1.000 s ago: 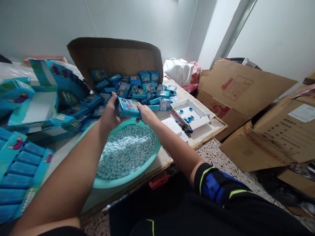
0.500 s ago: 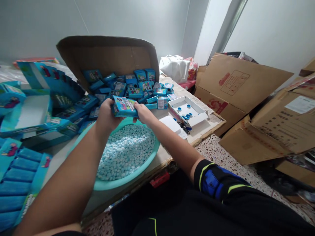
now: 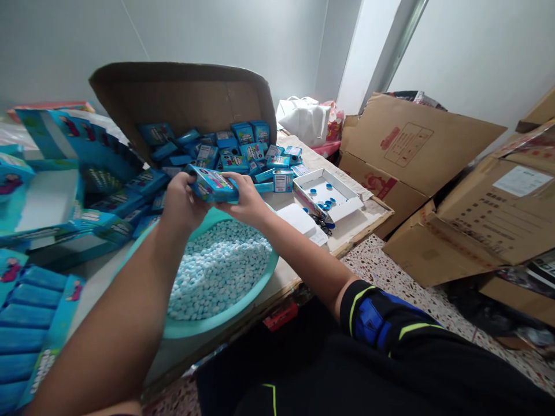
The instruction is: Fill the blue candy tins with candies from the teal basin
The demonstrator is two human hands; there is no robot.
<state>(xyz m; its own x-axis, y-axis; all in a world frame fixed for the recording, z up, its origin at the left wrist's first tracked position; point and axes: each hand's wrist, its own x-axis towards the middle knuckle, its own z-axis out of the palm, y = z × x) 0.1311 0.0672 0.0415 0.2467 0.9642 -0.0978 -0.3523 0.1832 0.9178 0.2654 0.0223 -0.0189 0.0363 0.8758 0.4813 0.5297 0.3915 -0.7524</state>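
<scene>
Hands, left hand (image 3: 184,199) and right hand (image 3: 247,199), grasp a blue candy box (image 3: 212,184). Tilted carelessly, it could spill into the candy basin (image 3: 260,283) below.

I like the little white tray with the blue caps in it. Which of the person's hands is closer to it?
The right hand. It grips the near end of the small blue box, just left of the white tray. The left hand holds the box's far end, farther away.

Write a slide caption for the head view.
Both hands, left hand and right hand, hold a small blue printed carton above a teal basin of pale-blue candies.
</scene>
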